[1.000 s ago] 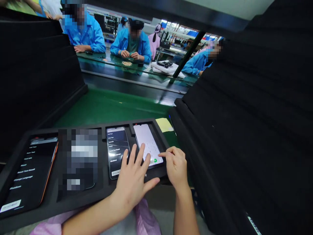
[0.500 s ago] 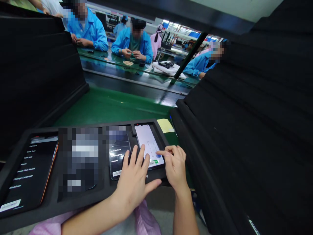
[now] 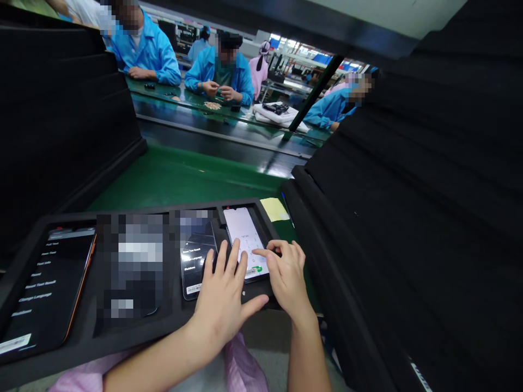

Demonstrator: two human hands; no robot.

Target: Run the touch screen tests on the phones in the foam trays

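- Smartphone [image 3: 237, 224] with a lit dial pad, lying screen-up in the rightmost slot of the black foam tray [image 3: 122, 338]!
- Right hand [image 3: 288, 277] at its edge, released and gripping nothing: index finger stretched over the keypad, other fingers loosely curled. Contact with the glass? Cannot tell.
- Left hand [image 3: 220, 305], empty too, fingers fanned wide above the lower parts of that phone and the dark-menu smartphone [image 3: 191, 276] beside it; whether it touches either, cannot tell.
- Orange-edged smartphone [image 3: 53, 288] in the far-left slot, "Change Language" on its menu.
- Yellow sticky note [image 3: 274, 209] just beyond the tray's right corner, blue-tipped pen [image 3: 288, 210] alongside, both on the green bench [image 3: 192, 174].
- Across the way, a blue-jacketed co-worker [image 3: 241, 71], both hands raised over the worktop.
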